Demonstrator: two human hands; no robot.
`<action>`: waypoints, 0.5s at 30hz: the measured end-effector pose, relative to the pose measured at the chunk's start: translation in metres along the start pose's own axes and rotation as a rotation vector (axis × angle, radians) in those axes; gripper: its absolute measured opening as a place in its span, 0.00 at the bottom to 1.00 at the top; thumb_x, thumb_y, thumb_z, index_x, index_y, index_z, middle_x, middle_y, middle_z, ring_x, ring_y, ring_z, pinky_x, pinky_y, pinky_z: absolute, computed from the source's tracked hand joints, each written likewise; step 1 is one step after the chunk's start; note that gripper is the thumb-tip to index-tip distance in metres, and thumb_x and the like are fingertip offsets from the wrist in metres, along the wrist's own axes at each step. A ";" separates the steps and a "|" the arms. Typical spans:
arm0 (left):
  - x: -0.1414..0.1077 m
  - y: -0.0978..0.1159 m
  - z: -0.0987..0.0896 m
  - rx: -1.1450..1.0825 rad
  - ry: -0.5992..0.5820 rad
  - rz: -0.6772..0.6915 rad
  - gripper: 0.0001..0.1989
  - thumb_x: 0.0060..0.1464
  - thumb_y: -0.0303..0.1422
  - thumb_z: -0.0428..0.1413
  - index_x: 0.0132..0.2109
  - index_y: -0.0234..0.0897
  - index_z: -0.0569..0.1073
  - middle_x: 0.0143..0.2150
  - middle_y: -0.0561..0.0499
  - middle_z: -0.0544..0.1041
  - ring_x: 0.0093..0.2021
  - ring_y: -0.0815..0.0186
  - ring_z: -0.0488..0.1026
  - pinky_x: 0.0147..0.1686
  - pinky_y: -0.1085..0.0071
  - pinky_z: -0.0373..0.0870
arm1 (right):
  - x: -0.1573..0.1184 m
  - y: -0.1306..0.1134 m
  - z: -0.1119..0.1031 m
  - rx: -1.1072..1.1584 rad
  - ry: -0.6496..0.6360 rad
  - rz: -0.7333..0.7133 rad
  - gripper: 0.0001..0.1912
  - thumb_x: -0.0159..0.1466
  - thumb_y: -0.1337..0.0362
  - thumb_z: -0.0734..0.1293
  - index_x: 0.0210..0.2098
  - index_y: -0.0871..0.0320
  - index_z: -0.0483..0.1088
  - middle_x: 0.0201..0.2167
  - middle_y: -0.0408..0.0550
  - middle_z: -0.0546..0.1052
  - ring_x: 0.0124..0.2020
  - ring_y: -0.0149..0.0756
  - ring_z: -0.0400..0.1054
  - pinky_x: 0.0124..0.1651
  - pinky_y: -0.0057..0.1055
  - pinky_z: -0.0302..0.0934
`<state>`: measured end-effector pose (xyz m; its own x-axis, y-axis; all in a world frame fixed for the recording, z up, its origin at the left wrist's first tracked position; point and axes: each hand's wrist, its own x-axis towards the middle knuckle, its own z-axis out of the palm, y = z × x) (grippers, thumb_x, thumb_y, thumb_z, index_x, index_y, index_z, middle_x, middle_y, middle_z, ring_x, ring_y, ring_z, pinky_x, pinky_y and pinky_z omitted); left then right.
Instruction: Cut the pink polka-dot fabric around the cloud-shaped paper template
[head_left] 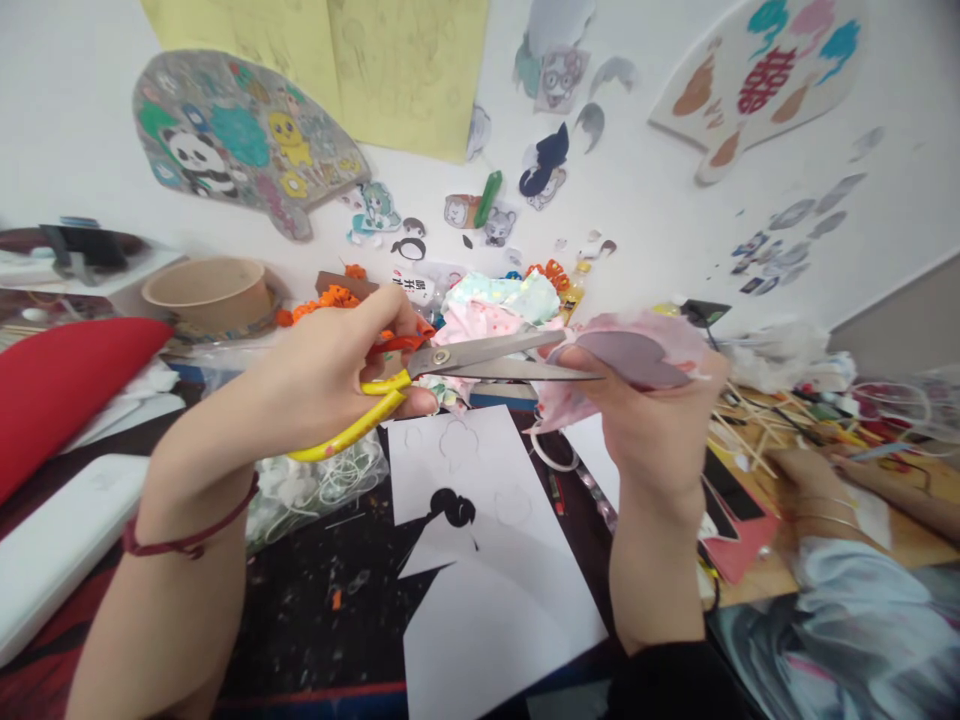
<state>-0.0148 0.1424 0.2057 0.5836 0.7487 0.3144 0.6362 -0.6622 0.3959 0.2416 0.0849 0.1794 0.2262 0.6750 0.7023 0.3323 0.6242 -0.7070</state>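
Observation:
My left hand (341, 365) is closed on a pair of scissors (480, 358) with yellow and orange-red handles. The blades are spread and point right, their tips close to my right thumb. My right hand (649, 430) grips thin pink fabric (562, 400) together with a smooth greyish-purple rounded piece (626, 358). I cannot tell whether the blades touch the fabric. Beneath both hands lies a white paper sheet (502, 620) with faint pencil outlines, a cut edge and a small black figure (452, 507) on it.
Behind the hands are heaped patterned cloths (499, 295) and orange trim (330, 300). A bag of white cord (322, 490) sits left of the paper. Farther left are a round tan container (210, 295) and a white case (67, 550). A co-worker's arm (825, 500) rests at right beside scattered sticks (757, 430).

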 end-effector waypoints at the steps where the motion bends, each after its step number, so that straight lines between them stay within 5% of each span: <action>1: 0.000 0.000 0.001 -0.004 -0.002 -0.001 0.22 0.52 0.51 0.58 0.44 0.41 0.63 0.29 0.54 0.73 0.25 0.64 0.68 0.25 0.69 0.60 | 0.000 0.001 0.000 0.017 -0.014 -0.001 0.08 0.55 0.58 0.78 0.34 0.35 0.83 0.25 0.43 0.81 0.21 0.46 0.74 0.20 0.44 0.65; 9: 0.003 -0.001 0.006 -0.036 0.042 0.015 0.23 0.51 0.54 0.58 0.42 0.41 0.63 0.39 0.48 0.78 0.33 0.61 0.74 0.31 0.67 0.64 | 0.001 0.000 -0.004 0.086 -0.102 0.031 0.11 0.52 0.65 0.79 0.31 0.39 0.83 0.29 0.45 0.83 0.29 0.44 0.78 0.28 0.41 0.71; 15: 0.004 -0.003 0.013 -0.064 0.077 0.090 0.23 0.52 0.53 0.62 0.41 0.42 0.63 0.34 0.52 0.76 0.29 0.65 0.71 0.28 0.69 0.60 | 0.000 0.004 -0.001 0.075 -0.121 0.074 0.09 0.52 0.62 0.79 0.32 0.39 0.83 0.33 0.46 0.84 0.33 0.49 0.80 0.33 0.45 0.74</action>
<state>-0.0078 0.1471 0.1944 0.5949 0.6880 0.4156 0.5478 -0.7254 0.4167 0.2443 0.0868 0.1761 0.1344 0.7600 0.6359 0.2487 0.5953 -0.7641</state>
